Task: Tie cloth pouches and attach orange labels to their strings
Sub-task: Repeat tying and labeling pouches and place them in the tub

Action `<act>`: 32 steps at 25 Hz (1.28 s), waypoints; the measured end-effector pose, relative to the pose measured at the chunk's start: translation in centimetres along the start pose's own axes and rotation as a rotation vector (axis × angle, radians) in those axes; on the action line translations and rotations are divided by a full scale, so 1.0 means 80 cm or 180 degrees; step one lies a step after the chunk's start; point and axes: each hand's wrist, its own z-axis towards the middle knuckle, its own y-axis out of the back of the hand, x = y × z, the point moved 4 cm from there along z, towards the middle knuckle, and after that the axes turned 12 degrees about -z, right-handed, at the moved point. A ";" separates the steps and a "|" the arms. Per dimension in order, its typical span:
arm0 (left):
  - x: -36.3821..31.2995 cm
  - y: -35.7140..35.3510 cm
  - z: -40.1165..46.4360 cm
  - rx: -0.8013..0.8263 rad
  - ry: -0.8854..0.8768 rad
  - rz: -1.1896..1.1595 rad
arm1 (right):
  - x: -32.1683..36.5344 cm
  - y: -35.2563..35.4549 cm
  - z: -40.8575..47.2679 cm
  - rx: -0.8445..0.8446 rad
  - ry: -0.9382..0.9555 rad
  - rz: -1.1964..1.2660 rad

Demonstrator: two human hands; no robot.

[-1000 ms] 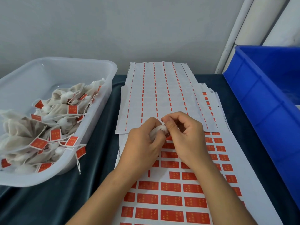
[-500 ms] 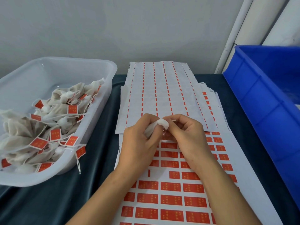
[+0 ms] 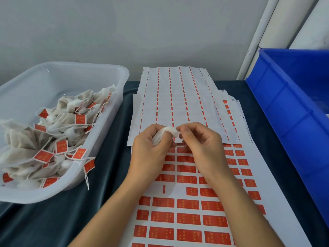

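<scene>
Left hand (image 3: 151, 152) curled round white cloth pouch (image 3: 164, 135), held above orange label sheet (image 3: 188, 218). Right hand (image 3: 201, 147) fingers curled, pinching at pouch's tip. Finished pouches in clear tub (image 3: 85, 72) at left.
</scene>
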 end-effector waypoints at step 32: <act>0.014 -0.008 -0.001 0.0746 0.0796 -0.1161 | 0.023 0.014 -0.010 -0.0260 0.1359 -0.1155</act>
